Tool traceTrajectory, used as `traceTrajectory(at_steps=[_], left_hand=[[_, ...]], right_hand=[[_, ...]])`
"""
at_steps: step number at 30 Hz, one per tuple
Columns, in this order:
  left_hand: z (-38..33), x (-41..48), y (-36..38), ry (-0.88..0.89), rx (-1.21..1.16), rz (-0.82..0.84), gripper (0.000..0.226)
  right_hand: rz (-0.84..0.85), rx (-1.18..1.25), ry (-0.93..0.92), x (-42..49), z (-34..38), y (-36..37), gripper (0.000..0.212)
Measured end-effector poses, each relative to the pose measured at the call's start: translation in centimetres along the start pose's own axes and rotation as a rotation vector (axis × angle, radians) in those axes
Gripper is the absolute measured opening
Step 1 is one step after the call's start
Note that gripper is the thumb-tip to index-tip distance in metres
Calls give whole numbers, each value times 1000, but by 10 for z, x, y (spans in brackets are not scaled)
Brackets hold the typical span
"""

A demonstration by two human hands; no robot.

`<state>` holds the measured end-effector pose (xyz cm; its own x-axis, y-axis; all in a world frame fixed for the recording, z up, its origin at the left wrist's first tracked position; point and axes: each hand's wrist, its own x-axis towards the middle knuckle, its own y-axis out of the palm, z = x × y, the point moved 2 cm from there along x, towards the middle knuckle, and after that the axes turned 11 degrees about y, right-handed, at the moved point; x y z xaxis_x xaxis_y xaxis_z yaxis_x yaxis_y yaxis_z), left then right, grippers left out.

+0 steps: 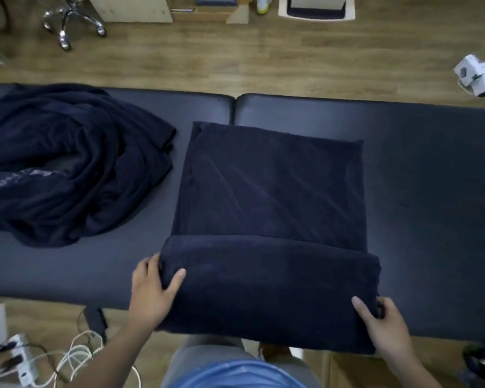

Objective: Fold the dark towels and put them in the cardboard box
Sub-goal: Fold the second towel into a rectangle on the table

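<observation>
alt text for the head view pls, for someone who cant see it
The left hand and right hand grip the two ends of the near fold of a dark towel lying partly folded on a black padded table. A crumpled heap of dark cloth lies on the table to its left; wood floor shows beyond.

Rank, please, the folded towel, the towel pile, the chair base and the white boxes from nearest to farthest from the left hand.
1. Folded towel, gripped by left hand.
2. Towel pile, on the left.
3. Chair base, far upper left.
4. White boxes, far upper right.
</observation>
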<state>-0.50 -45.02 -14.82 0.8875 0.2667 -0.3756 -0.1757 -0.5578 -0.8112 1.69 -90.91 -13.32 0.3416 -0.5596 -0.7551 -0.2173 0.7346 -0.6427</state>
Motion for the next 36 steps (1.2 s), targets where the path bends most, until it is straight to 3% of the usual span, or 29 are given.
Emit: traceTrajectory(at_steps=[5,10,15,19,21,23,25,26,28,30,31,34,36], left_hand=[[0,-24,-7,-259,-336,110,32],[-9,-32,-2,-543,-764,200,21],[-19,-33,-19,-568,-802,310,31],[-14,-50,-33,-762,-965,478,21],[-11,-54,-42,-752,-1005,543,29],[-11,-51,-51,-656,-1055,509,58],[-17,-44,-60,-570,-1050,416,79],[-23,-40,-65,-531,-1071,405,78],[-38,-32,-74,-465,-1090,443,60],[-46,-26,-81,-451,-1100,486,41],[-50,-24,-84,-468,-1119,490,36],[-48,-13,-86,-554,-1287,416,39],[-54,0,-88,-531,-1391,338,31]], right_hand=[[-58,56,-89,-17,0,-1,54],[31,217,-35,-30,-4,-2,59],[108,131,-93,-20,-3,-22,39],[255,98,-145,-30,-10,-45,43],[400,133,-153,-37,-13,-59,57],[470,143,-192,-42,-10,-73,64],[538,135,-208,-44,0,-83,55],[581,96,-181,-46,8,-87,51],[577,65,-205,-41,17,-92,66],[603,173,-124,-35,30,-93,30],[619,257,-73,-31,34,-93,27],[667,410,80,-21,47,-92,44],[704,489,86,-20,65,-90,46]])
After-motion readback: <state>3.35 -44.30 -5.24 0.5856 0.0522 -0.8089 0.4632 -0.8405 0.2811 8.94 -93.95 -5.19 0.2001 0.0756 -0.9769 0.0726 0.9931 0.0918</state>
